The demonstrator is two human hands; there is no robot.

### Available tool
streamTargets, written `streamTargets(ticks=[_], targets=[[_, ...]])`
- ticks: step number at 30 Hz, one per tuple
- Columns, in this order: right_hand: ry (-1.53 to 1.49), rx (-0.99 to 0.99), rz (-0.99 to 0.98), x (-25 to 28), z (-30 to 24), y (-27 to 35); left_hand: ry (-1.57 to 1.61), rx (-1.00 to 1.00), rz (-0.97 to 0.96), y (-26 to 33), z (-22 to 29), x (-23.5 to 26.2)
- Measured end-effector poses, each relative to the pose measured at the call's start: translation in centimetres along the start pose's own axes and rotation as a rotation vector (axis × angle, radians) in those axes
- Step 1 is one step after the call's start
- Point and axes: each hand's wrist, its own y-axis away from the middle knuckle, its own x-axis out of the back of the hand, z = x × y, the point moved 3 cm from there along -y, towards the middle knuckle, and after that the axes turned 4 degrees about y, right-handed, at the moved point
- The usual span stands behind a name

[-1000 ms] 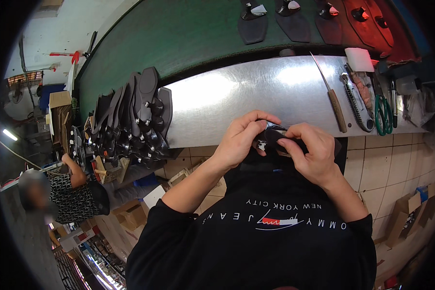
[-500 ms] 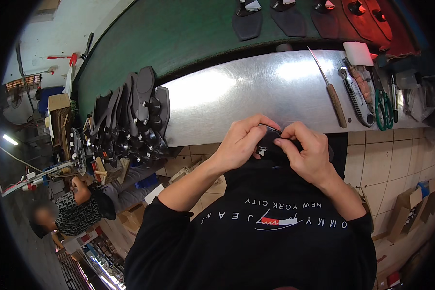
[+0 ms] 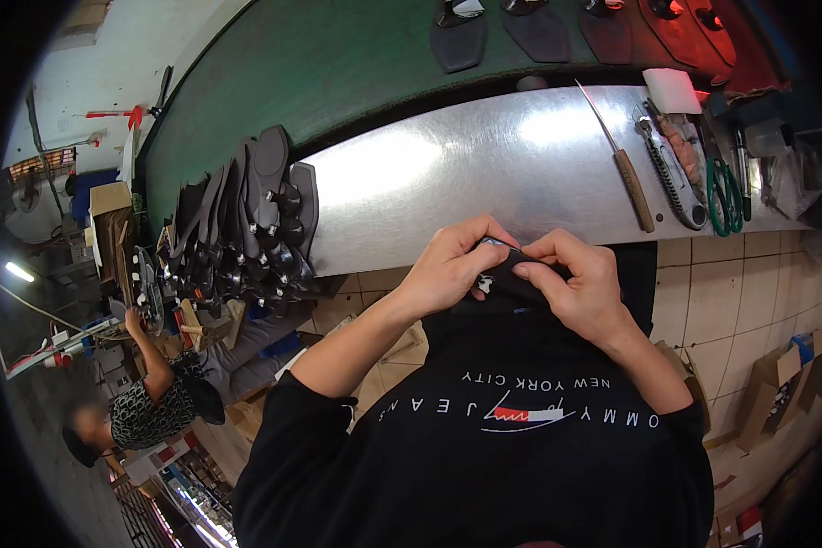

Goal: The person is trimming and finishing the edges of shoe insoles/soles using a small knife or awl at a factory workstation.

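Note:
A black sandal (image 3: 515, 259) with a small shiny metal piece is held close in front of my black shirt, at the near edge of the metal-topped bench. Its outline blends into the dark cloth, and fingers cover much of it. My left hand (image 3: 455, 267) grips its left side, thumb and forefinger pinched at the upper edge. Close by on the right, my right hand (image 3: 574, 272) pinches the same edge between thumb and bent fingers. Black sandals (image 3: 247, 224) lie heaped at the bench's left end.
On the metal bench top (image 3: 411, 201) to the right lie a wooden-handled awl (image 3: 632, 187), a cutter knife (image 3: 674, 178), green-handled scissors (image 3: 723, 196) and a white block (image 3: 673, 91). More sandals (image 3: 458, 44) stand on the green surface (image 3: 356, 64) behind. A co-worker (image 3: 155, 402) is at left.
Both hands stay pinched on the sandal, which has tilted so that less of its dark surface shows. The co-worker at left has stretched out an arm. The view has shifted slightly.

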Motion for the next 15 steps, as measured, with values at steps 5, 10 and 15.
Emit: streamTargets(ticks=[5,10,15], targets=[[-0.226,-0.193,-0.117,0.2,1.0,-0.5,-0.006,-0.01,-0.018,0.2,0.4,-0.1],[-0.618,-0.411,-0.564,0.6,1.0,-2.6,-0.057,-0.237,-0.071,1.3,1.0,0.2],[-0.321,-0.193,-0.445,3.1,-0.6,-5.9,-0.073,-0.456,0.141,3.8,3.1,2.9]])
